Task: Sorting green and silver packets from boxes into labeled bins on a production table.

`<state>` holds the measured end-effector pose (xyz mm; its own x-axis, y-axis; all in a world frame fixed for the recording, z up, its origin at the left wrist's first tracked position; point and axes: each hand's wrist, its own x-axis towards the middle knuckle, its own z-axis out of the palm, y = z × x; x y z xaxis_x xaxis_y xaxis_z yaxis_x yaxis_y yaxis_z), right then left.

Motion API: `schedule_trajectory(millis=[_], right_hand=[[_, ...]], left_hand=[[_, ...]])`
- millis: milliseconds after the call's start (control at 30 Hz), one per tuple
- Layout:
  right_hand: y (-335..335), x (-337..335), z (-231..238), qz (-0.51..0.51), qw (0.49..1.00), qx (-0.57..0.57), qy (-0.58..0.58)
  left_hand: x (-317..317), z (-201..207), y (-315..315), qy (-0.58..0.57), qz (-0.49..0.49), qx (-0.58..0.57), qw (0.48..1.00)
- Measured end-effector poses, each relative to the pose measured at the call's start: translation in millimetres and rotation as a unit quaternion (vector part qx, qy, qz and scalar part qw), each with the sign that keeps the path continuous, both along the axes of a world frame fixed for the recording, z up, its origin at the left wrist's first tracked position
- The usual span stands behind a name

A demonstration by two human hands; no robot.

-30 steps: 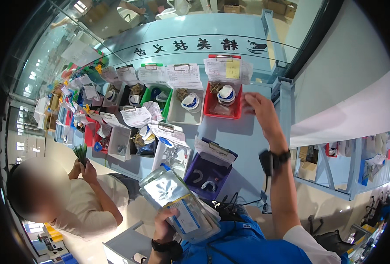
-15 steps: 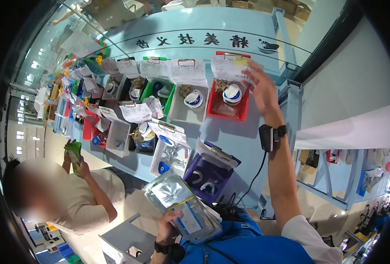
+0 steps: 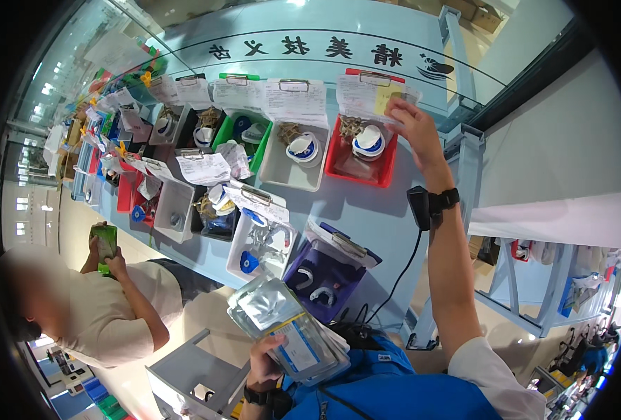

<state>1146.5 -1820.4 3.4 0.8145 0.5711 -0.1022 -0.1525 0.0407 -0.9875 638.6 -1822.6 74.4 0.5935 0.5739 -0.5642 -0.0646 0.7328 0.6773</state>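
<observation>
My left hand [image 3: 265,362] is closed round a stack of silver foil pouches [image 3: 303,343] with a blue-and-yellow label, low in front of me. At the far right, my right hand [image 3: 417,133] has its fingers bent and closed on the lower right edge of a paper sheet [image 3: 359,94] bearing a yellow note. That sheet hangs from a clipboard behind the red bin [image 3: 359,171]. Inside the red bin are a brown dental articulator [image 3: 351,127], a white-and-blue round container [image 3: 368,143] and a clear bag.
A grey bin [image 3: 293,178] with similar contents stands left of the red one. Nearer me are a purple bin [image 3: 342,297] with dental models and a white bin [image 3: 261,269]. A co-worker [image 3: 114,308] at the left holds a green packet. A cable [image 3: 398,287] hangs from my right wrist device.
My right hand, spread beside the paper before, has its fingers bent in at the sheet's edge now. The view has shifted slightly. My left hand keeps the foil pouches.
</observation>
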Motion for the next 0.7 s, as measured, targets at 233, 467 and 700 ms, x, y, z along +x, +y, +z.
schedule_trajectory(millis=[233, 467, 700], right_hand=[[-20, 13, 7, -0.032, 0.995, -0.096, -0.006], [-4, 9, 1, 0.016, 0.994, 0.048, 0.092], [-6, 13, 16, 0.016, 0.976, 0.169, 0.139]], left_hand=[[-4, -12, 2, 0.1, 0.039, -0.141, 0.984], [2, -14, -3, 0.096, 0.043, -0.124, 0.987], [3, -27, -10, 0.132, 0.033, -0.125, 0.983]])
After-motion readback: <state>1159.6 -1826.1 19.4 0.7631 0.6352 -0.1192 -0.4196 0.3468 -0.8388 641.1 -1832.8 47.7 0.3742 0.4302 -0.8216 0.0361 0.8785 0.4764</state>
